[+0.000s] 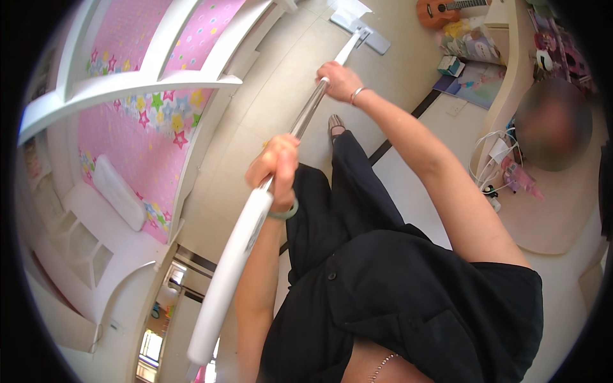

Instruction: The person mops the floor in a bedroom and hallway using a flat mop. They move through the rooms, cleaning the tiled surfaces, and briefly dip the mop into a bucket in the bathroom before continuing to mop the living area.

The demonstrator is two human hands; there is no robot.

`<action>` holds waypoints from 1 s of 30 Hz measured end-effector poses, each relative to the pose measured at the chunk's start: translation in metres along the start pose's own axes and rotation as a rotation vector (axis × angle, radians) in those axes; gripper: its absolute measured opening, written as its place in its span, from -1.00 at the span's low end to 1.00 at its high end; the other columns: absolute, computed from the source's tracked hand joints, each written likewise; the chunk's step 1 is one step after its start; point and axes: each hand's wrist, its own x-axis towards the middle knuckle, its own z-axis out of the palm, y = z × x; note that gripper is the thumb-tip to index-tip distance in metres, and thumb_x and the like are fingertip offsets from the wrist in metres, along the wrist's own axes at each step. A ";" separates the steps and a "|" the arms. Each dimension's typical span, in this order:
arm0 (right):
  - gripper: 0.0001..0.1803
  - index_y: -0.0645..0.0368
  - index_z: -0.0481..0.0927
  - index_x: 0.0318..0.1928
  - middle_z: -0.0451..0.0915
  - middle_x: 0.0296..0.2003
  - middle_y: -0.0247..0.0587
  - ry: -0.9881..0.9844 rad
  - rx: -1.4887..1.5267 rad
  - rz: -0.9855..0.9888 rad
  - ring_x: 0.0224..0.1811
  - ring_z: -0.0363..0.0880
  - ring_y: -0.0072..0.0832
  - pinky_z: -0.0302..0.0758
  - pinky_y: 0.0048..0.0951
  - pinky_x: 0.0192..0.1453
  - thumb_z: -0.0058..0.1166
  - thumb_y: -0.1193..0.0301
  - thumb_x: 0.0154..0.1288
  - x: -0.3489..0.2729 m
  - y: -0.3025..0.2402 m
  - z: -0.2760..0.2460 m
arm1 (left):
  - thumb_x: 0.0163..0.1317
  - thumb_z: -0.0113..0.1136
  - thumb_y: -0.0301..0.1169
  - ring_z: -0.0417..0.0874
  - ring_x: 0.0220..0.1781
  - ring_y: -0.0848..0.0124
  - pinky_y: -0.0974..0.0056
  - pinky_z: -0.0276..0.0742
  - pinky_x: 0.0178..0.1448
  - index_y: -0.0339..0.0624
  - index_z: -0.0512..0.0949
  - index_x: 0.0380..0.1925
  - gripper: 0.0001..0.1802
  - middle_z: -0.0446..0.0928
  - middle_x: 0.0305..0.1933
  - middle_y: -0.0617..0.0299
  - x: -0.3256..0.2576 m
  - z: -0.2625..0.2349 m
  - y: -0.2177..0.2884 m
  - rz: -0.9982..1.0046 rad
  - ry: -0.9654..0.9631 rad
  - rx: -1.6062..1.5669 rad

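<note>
Two hands: both closed around one flat mop (300,127), which runs from the lower left of the view up toward the top centre.
Mop handle: a thick white grip section at the near end, then a slim metal pole going on to the head.
Mop head: a flat white pad (359,24) lying on the pale tiled floor (268,108), at the far end of the pole, near the top edge of the view.
Left hand (276,167): wrapped tight around the pole just where the white grip meets the metal; a pale green bangle sits on the wrist.
Right hand (339,80): gripping the metal pole farther along, nearer the mop head; a thin silver bracelet is on the wrist, and the arm is stretched out.
Person: black top and black trousers, with one foot in a shoe (335,124) on the floor just beside the pole.
Bed (147,127): to the left of the mop, a white frame with a white rail and pink bedding printed with coloured stars.
Ukulele (440,9): at the top right, well apart from the mop head.
Desk (511,70): cream coloured, on the right, with books and papers on the floor at its foot.
Cables and pink toy (511,172): lying on the floor beside the desk.
</note>
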 end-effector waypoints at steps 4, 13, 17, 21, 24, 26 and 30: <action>-0.87 -0.07 0.61 -0.25 0.57 -0.14 -0.39 0.003 -0.105 0.156 0.16 0.46 -0.39 0.51 -0.17 0.00 0.04 0.28 0.23 -0.009 0.072 -0.038 | 0.27 -0.10 -0.64 0.34 -0.51 0.45 0.05 0.50 -0.01 -0.15 0.21 -0.59 -0.73 0.35 -0.61 0.25 0.015 0.065 -0.050 0.022 -0.054 -0.016; -0.87 0.00 0.55 -0.33 0.56 -0.21 -0.32 0.086 -0.019 0.239 0.11 0.47 -0.24 0.57 -0.14 -0.06 0.02 0.27 0.26 -0.058 0.079 -0.035 | 0.26 -0.05 -0.70 0.30 -0.54 0.49 0.11 0.47 -0.02 -0.14 0.18 -0.63 -0.67 0.29 -0.63 0.31 0.000 0.088 -0.031 -0.038 -0.153 -0.052; -0.89 0.02 0.53 -0.38 0.54 -0.26 -0.28 0.123 0.042 0.278 0.10 0.47 -0.19 0.57 -0.11 -0.08 0.05 0.29 0.22 -0.102 0.046 -0.001 | 0.06 0.05 -0.75 0.34 -0.60 0.41 0.14 0.54 -0.13 -0.22 0.24 -0.73 -0.69 0.32 -0.68 0.25 -0.040 0.064 -0.009 -0.075 -0.165 -0.086; -0.89 0.03 0.52 -0.42 0.52 -0.29 -0.25 0.225 0.090 0.208 0.08 0.47 -0.17 0.58 -0.09 -0.10 0.10 0.31 0.18 -0.143 -0.003 0.045 | 0.05 0.08 -0.77 0.34 -0.61 0.36 0.14 0.53 -0.13 -0.20 0.21 -0.74 -0.65 0.30 -0.68 0.26 -0.083 0.023 0.022 -0.082 -0.219 -0.092; -0.90 0.03 0.51 -0.42 0.52 -0.30 -0.26 0.288 0.153 0.192 0.06 0.47 -0.14 0.58 -0.09 -0.10 0.13 0.33 0.15 -0.157 -0.063 0.090 | 0.06 0.07 -0.77 0.35 -0.60 0.37 0.15 0.51 -0.15 -0.18 0.22 -0.74 -0.64 0.28 -0.69 0.27 -0.109 -0.037 0.052 -0.127 -0.243 -0.098; -0.91 0.05 0.52 -0.46 0.52 -0.33 -0.22 0.299 0.154 0.143 -0.03 0.50 -0.11 0.59 -0.11 -0.13 0.14 0.37 0.12 -0.157 -0.106 0.127 | 0.06 0.03 -0.78 0.35 -0.59 0.39 0.12 0.51 -0.13 -0.16 0.20 -0.71 -0.65 0.29 -0.66 0.27 -0.130 -0.086 0.072 -0.155 -0.250 -0.086; -0.91 0.05 0.54 -0.48 0.54 -0.37 -0.21 0.267 0.209 0.107 -0.10 0.51 -0.12 0.59 -0.13 -0.18 0.14 0.36 0.09 -0.154 -0.216 0.182 | 0.10 -0.02 -0.76 0.33 -0.57 0.40 0.07 0.52 -0.09 -0.15 0.18 -0.67 -0.68 0.28 -0.65 0.27 -0.164 -0.182 0.129 -0.239 -0.244 0.014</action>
